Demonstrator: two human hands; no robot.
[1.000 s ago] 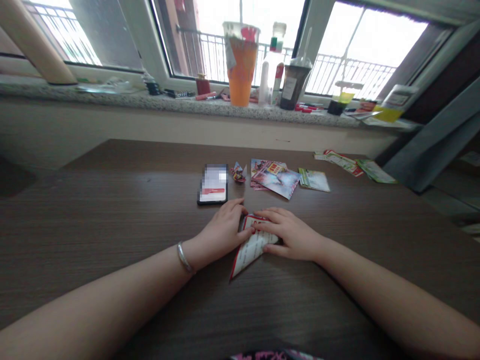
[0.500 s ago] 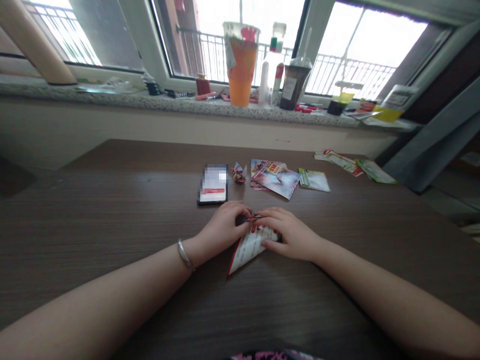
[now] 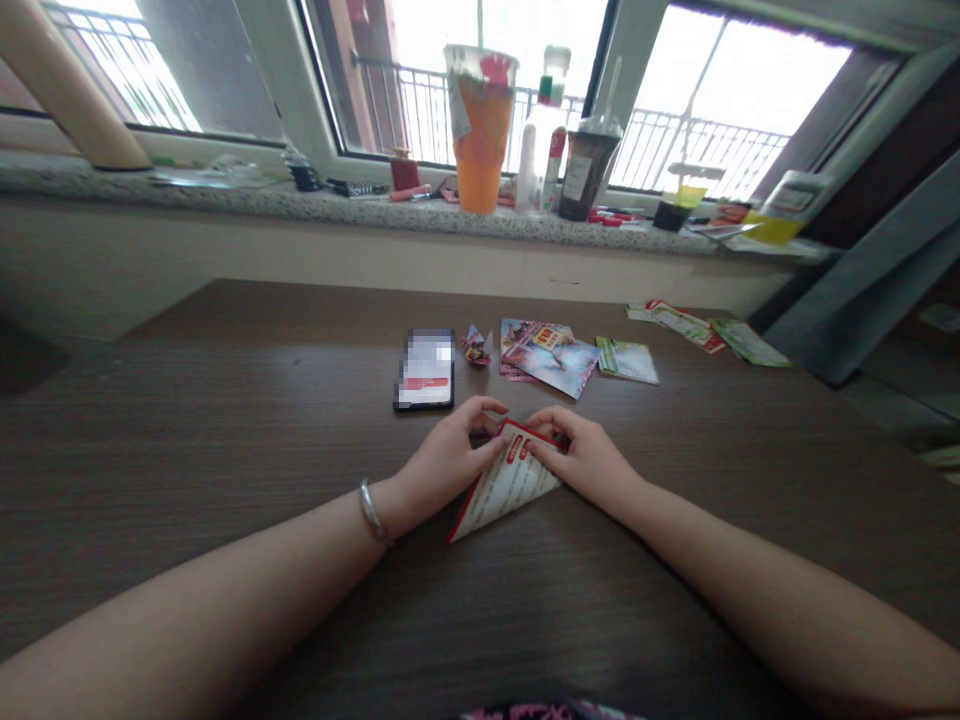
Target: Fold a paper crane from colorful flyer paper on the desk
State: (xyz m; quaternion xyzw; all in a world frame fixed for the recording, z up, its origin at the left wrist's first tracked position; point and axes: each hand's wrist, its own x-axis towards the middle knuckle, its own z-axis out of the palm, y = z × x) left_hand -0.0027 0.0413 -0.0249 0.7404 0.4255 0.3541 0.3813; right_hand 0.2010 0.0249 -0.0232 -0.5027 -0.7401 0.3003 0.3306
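A folded sheet of printed paper (image 3: 510,483), white with red edges and forming a triangle, is between my hands over the table. My left hand (image 3: 469,440) grips its upper left edge, thumb on the near face and fingers behind. My right hand (image 3: 577,447) pinches the upper right part the same way, thumb resting on the printed face near two red labels. The fingertips behind the paper are partly hidden. Just beyond my left hand lies a phone (image 3: 425,372) with a lit, blurred screen. Beside it sits a small folded colourful paper piece (image 3: 477,346).
Printed leaflets (image 3: 551,355) lie beyond my right hand, with a small green-and-white packet (image 3: 628,360) beside them. More colourful paper strips (image 3: 686,325) rest at the table's far right. Along the windowsill (image 3: 337,205) stand an orange drink cup (image 3: 481,140), a dark cup (image 3: 587,172) and bottles.
My right hand has shifted its thumb up to the paper's top edge and curled its fingers behind. The upper part of the paper now lies flat, showing two red labels.
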